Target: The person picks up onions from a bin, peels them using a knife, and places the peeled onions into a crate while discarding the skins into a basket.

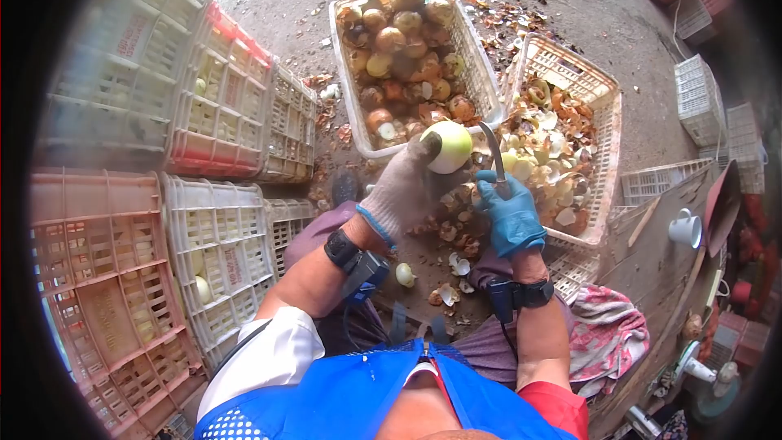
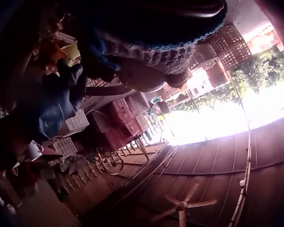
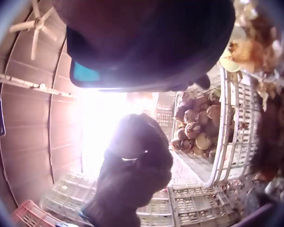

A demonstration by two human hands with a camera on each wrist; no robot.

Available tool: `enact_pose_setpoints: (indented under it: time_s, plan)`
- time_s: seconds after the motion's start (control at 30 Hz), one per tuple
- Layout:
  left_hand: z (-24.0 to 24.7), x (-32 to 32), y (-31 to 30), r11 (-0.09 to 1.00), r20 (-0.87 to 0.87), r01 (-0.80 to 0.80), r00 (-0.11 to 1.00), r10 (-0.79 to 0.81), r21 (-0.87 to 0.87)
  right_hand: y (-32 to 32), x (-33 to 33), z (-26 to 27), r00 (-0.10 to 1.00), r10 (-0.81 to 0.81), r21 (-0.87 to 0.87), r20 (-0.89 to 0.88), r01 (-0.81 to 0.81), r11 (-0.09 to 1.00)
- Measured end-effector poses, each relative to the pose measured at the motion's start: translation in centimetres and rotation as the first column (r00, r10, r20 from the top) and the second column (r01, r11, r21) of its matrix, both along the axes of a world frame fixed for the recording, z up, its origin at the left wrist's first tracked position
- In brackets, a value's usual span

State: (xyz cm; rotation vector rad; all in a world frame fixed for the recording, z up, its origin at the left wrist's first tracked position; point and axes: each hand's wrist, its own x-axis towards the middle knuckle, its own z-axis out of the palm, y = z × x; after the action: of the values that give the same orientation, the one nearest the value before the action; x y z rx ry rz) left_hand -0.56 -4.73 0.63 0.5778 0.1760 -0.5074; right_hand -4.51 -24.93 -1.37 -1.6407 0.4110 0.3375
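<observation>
A peeled, pale green onion (image 1: 450,147) is gripped by my left hand (image 1: 403,187), in a whitish knit glove, above the near edge of the onion crate (image 1: 481,61). My right hand (image 1: 511,216), in a blue rubber glove, grips a curved blade (image 1: 493,149) whose tip points up beside the onion's right side. In the left wrist view the onion (image 2: 139,75) shows below the knit glove, with the blade (image 2: 106,90) reaching toward it from the blue glove (image 2: 57,106). The right wrist view shows the left hand (image 3: 137,165) dark against bright light.
A second crate (image 1: 607,155) holding peelings stands at the right. Stacked crates (image 1: 106,277) rise on the left. One small onion (image 1: 405,275) and skins lie on the floor between the legs. A wooden board (image 1: 652,261) with a white mug (image 1: 685,229) is at the right.
</observation>
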Motion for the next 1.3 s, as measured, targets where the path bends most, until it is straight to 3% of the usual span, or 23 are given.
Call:
enact_pose_setpoints:
  time_s: [0.1,0.2,0.27,0.37,0.43,0.57,0.63,0.73,0.83,0.87,0.97,1.0,1.07,1.2,1.3]
  plan:
    - [0.8,0.2,0.2,0.995,0.167,-0.036,0.986,0.021,0.091,0.4,-0.3,0.9,0.995,-0.075,0.1,0.069,0.068,0.993]
    - [1.4,0.6,0.9,0.967,0.246,-0.032,0.969,-0.032,0.252,0.4,-0.7,1.2,0.968,-0.048,-0.152,0.247,0.088,0.984]
    - [0.7,0.7,1.4,0.917,0.264,-0.039,0.962,-0.073,0.397,0.6,-1.0,2.1,0.92,0.055,-0.297,0.387,0.068,0.952]
    - [1.6,0.8,1.4,0.728,0.327,-0.107,0.93,-0.167,0.677,0.5,-0.9,2.7,0.813,0.219,-0.475,0.539,0.079,0.876]
    - [1.4,0.8,1.2,0.753,0.37,-0.144,0.919,-0.139,0.641,0.1,-0.7,2.4,0.721,0.332,-0.567,0.608,0.101,0.817]
    - [2.1,0.8,0.8,0.731,0.35,-0.141,0.926,-0.141,0.668,-0.1,-0.7,2.8,0.727,0.402,-0.659,0.556,0.091,0.746]
    - [0.8,0.9,1.0,0.791,0.314,-0.092,0.94,-0.131,0.605,-0.2,-0.6,2.2,0.707,0.412,-0.696,0.575,0.157,0.701]
    - [1.0,0.6,1.6,0.844,0.251,-0.008,0.956,-0.15,0.536,-0.1,-0.9,3.0,0.792,0.392,-0.783,0.468,0.166,0.6]
    - [1.2,0.5,1.9,0.882,0.22,0.037,0.963,-0.158,0.47,-0.7,-0.9,0.3,0.908,0.194,-0.537,0.371,0.039,0.843]
    - [1.2,0.6,1.9,0.893,0.215,0.047,0.964,-0.158,0.447,-0.7,-1.1,-0.2,0.98,0.05,-0.263,0.19,0.002,0.965]
    - [1.4,0.6,2.0,0.917,0.221,0.026,0.968,-0.123,0.397,0.5,-1.1,0.8,0.931,0.025,-0.283,0.364,0.085,0.955]
    - [1.4,0.6,2.0,0.929,0.224,0.015,0.969,-0.105,0.369,0.8,-1.1,0.4,0.921,-0.025,-0.168,0.388,0.097,0.981]
    - [1.3,0.6,1.8,0.95,0.232,-0.004,0.97,-0.072,0.312,0.5,-1.3,0.4,0.917,0.027,-0.228,0.397,0.07,0.971]
    - [1.5,0.6,1.8,0.923,0.237,-0.004,0.967,-0.094,0.384,0.3,-1.7,2.4,0.911,0.177,-0.394,0.372,-0.018,0.919]
    - [1.7,0.6,1.7,0.873,0.256,-0.018,0.959,-0.123,0.487,0.3,-1.4,3.0,0.804,0.322,-0.558,0.5,0.015,0.83]
